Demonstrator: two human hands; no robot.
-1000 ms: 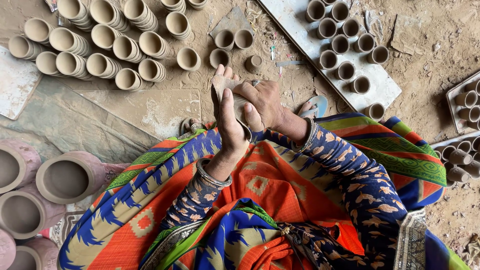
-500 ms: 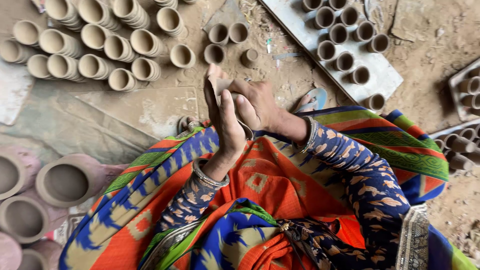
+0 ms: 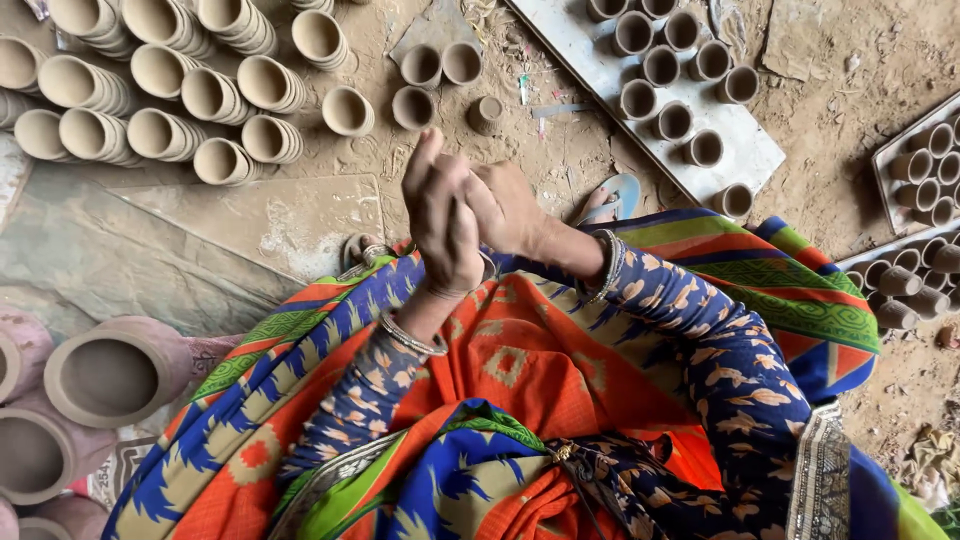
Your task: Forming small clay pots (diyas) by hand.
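My left hand and my right hand are pressed together in front of me, above my lap, which is draped in bright orange, blue and green cloth. The left hand's fingers point up and away, and the right hand lies against its palm from the right. Anything between the palms is hidden. Bangles sit on both wrists. Nearest on the dirt ground beyond the hands are a few loose small clay cups.
Rows of stacked clay cups lie at the top left. A pale board carries several upright cups at the top right, and a tray of cups stands at the right edge. Large clay pots are at the left. A sandal lies ahead.
The view has shifted slightly downward. My hands have stayed together and turned a little; a pale clay-coloured piece seen at the left fingers before is no longer visible.
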